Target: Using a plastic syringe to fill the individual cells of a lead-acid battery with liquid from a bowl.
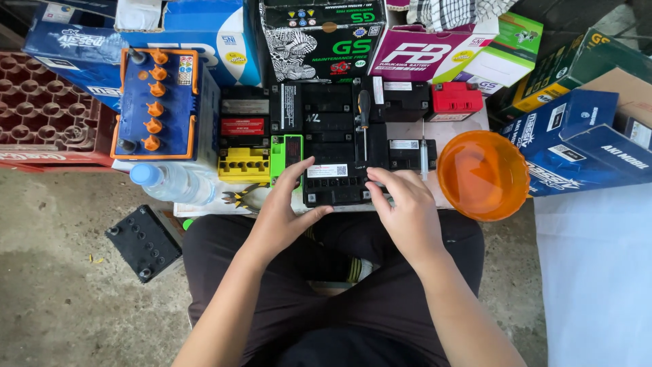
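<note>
both hands rest open-fingered on the small black battery (pixel 337 178) at the near edge of the low board: left hand (pixel 285 207) bracing its left side, right hand (pixel 404 207) fingering its right top edge, neither clamped. a sideways push could likely slide it off, or knock the screwdriver (pixel 364 121) and nearby orange bowl (pixel 483 175).

— Item under both hands?
— Black battery (pixel 336 182), small, rectangular, lying flat at the near edge of the work surface, top face up.
— Markings?
— White label on its top; text not recorded.
— Position?
— Just beside a green battery on its left, touching other black batteries behind.
</note>
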